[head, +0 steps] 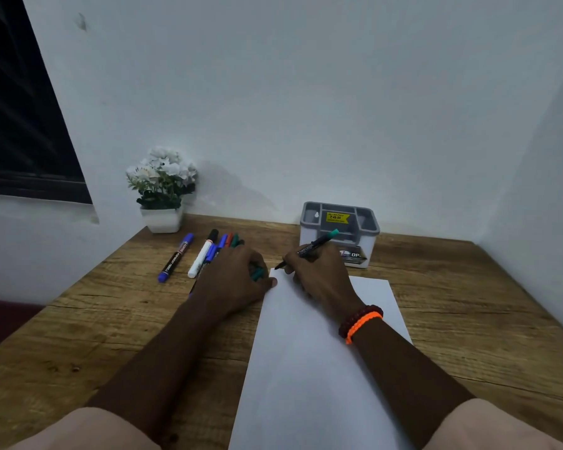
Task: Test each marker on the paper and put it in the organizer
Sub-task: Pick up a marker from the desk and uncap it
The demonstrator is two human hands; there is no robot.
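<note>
A white sheet of paper [309, 362] lies on the wooden desk. My right hand [319, 274] grips a thin black marker with a teal end [316, 244], its tip touching the paper's far left corner. My left hand [234, 277] rests at the paper's left edge and holds a teal cap [257, 274] in its curled fingers. Behind that hand lie several markers: a blue and black one [175, 258], a white one with a black cap [203, 254], and blue, red and green ones [229, 241] partly hidden. The grey organizer [338, 233] stands behind my right hand.
A white pot of white flowers [161, 190] stands at the desk's back left corner. Walls close the desk at the back and right. A dark window [23, 125] is on the left. Bare wood [468, 303] shows to the right of the paper.
</note>
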